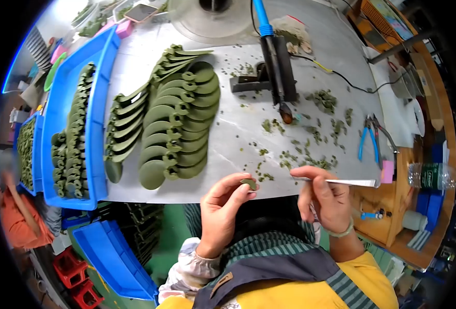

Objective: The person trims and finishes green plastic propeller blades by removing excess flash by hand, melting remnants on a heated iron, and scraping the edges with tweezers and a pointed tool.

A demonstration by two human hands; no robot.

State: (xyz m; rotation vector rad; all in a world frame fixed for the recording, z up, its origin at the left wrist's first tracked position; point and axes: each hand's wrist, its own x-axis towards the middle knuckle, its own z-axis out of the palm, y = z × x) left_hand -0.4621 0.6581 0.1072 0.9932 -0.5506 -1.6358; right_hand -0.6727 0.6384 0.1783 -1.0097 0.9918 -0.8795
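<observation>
My left hand, near the table's front edge, pinches a small green piece between thumb and fingertips. My right hand grips a slim, pale, knife-like tool. Its thin end points left toward the green piece, with a gap between them. Exactly what kind of tool it is I cannot tell. Beyond my hands, small green scraps lie scattered on the white table surface. Left of them, flat rounded green parts overlap in long rows.
A blue-handled heating tool rests on a black stand. Pliers with blue grips lie at right, near a plastic bottle. A blue tray holds more green parts. Another person is at far left.
</observation>
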